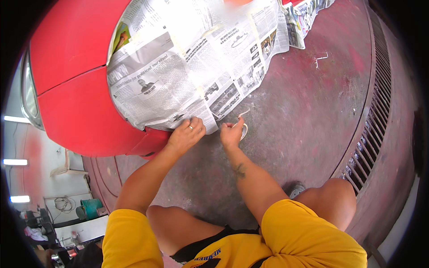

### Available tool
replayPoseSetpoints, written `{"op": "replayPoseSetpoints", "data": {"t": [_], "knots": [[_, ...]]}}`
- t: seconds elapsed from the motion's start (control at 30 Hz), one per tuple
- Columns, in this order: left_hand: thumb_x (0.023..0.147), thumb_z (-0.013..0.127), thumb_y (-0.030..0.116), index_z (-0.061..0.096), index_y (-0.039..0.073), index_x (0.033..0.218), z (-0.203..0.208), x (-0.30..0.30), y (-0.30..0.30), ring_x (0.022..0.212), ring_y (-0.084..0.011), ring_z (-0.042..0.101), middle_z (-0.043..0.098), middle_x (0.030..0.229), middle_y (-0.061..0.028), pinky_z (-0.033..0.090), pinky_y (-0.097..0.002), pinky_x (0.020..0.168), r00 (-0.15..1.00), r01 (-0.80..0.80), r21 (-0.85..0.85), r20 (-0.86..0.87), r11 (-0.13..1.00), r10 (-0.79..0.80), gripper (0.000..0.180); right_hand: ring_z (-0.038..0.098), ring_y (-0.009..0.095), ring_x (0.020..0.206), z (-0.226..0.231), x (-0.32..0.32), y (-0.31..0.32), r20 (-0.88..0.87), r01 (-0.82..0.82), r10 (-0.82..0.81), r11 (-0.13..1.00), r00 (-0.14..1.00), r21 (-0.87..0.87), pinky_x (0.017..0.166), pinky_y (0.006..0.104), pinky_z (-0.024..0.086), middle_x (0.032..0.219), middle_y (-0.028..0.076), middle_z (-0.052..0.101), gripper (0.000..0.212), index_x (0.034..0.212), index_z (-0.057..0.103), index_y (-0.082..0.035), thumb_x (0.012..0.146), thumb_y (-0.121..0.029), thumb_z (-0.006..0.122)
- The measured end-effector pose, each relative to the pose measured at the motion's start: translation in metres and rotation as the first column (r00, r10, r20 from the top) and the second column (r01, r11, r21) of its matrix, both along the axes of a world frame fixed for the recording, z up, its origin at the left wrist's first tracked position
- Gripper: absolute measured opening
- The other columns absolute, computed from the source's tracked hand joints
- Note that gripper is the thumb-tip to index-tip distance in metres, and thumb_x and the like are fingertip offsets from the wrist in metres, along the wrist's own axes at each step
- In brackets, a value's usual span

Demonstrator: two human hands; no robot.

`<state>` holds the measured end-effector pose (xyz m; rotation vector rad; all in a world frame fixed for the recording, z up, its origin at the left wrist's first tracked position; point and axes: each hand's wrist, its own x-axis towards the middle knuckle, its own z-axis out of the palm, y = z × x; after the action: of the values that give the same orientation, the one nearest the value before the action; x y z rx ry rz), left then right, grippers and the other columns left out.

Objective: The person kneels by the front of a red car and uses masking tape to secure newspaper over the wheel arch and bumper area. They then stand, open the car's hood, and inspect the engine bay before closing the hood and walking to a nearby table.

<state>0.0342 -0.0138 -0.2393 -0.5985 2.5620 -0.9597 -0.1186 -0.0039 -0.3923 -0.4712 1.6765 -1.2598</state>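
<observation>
Head view: my left hand (187, 133) is pressing crinkled newspaper (178, 71) flat onto the glossy red car (80, 111); my right hand (231, 133) is pinching a tape roll (244, 130) (thin, pale).

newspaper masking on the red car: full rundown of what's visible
The newspaper is several overlapping printed sheets, black and white with a few colour photos, joined by pale tape strips. It drapes over the curved red car body, following its shape, lower edge hanging free near the stained floor. The left hand presses its bottom edge against the panel; the right hand, holding a tape roll, sits just beside the lower corner.
</observation>
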Motion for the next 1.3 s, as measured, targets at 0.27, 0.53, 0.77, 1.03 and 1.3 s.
{"op": "replayPoseSetpoints", "data": {"t": [0.27, 0.53, 0.77, 1.03, 1.3], "knots": [[0.092, 0.065, 0.024, 0.075, 0.014, 0.099, -0.019, -0.025, -0.026, 0.111, -0.022, 0.053, 0.061, 0.104, -0.0022, 0.039, -0.0381, 0.097, 0.986, -0.165, -0.003, -0.009, 0.986, 0.165, 0.016, 0.061, 0.015, 0.082, -0.002, 0.0, 0.003, 0.531, -0.004, -0.027, 0.998, 0.847, 0.058, 0.073, 0.0326, 0.052, 0.106, 0.007, 0.066, 0.076, 0.154, 0.04, -0.013, 0.09, -0.012, 0.082], [0.09, 0.066, 0.023, 0.068, 0.016, 0.089, -0.024, -0.03, -0.03, 0.099, -0.0211, 0.056, 0.06, 0.094, -0.001, 0.041, -0.0379, 0.089, 0.976, -0.144, -0.023, -0.171, 0.989, 0.138, 0.008, 0.069, 0.018, 0.092, 0.028, 0.024, -0.013, 0.642, 0.122, -0.173, 0.985, 0.747, 0.124, 0.081, 0.0327, 0.056, 0.106, 0.012, 0.071, 0.085, 0.16, 0.027, -0.009, 0.091, 0.006, 0.074], [0.084, 0.067, 0.02, 0.067, 0.016, 0.085, -0.026, -0.034, -0.029, 0.09, -0.0212, 0.057, 0.059, 0.085, -0.0019, 0.043, -0.0379, 0.081, 0.95, -0.179, 0.001, -0.259, 0.984, 0.173, 0.005, 0.068, 0.017, 0.087, 0.029, 0.048, -0.033, 0.647, 0.268, -0.262, 0.959, 0.716, 0.092, 0.078, 0.0321, 0.057, 0.1, 0.011, 0.071, 0.087, 0.158, 0.028, -0.004, 0.09, 0.002, 0.081], [0.1, 0.066, 0.015, 0.066, 0.0, 0.135, -0.03, -0.044, 0.008, 0.113, -0.0427, 0.072, 0.075, 0.12, -0.0232, 0.056, -0.0502, 0.097, 0.347, -0.563, 0.656, -0.364, 0.502, 0.865, 0.038, 0.068, 0.017, 0.083, 0.02, 0.055, -0.037, 0.629, 0.258, -0.265, 0.96, 0.731, 0.105, 0.071, 0.0338, 0.055, 0.095, 0.01, 0.071, 0.084, 0.156, 0.034, -0.007, 0.088, -0.002, 0.084], [0.098, 0.067, 0.012, 0.062, 0.002, 0.141, -0.052, -0.033, 0.0, 0.125, -0.0425, 0.066, 0.068, 0.137, -0.0248, 0.05, -0.0494, 0.107, 0.145, -0.361, 0.821, -0.42, 0.443, 0.896, 0.044, 0.059, 0.014, 0.073, 0.005, -0.031, -0.019, 0.794, 0.082, 0.004, 0.994, 0.607, -0.068, 0.068, 0.0319, 0.051, 0.092, 0.0, 0.063, 0.028, 0.11, 0.065, -0.012, 0.103, -0.038, 0.072]]}}
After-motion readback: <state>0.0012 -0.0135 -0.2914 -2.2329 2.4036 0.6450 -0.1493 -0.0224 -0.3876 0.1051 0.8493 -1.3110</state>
